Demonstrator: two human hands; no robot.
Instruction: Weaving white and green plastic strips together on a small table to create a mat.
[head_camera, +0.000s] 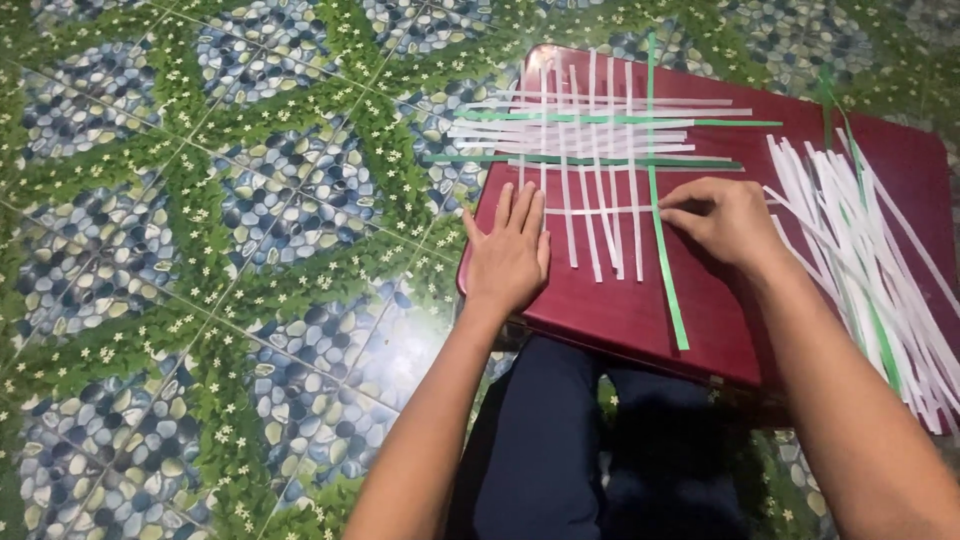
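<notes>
A dark red board (620, 310) lies over my lap. On it is a half-woven mat of white paper strips (590, 140) with a few green strips (665, 270) through it. My left hand (508, 252) rests flat on the board's left side, fingers together, at the mat's lower left edge. My right hand (725, 218) pinches the end of a white horizontal strip (600, 210) where it crosses the lower ends of the vertical strips, beside the long green vertical strip.
A loose pile of white and green strips (860, 260) lies on the board's right side. The floor (200, 250) around has tiles with a pebble and green leaf pattern. My legs in dark trousers (560, 450) are under the board.
</notes>
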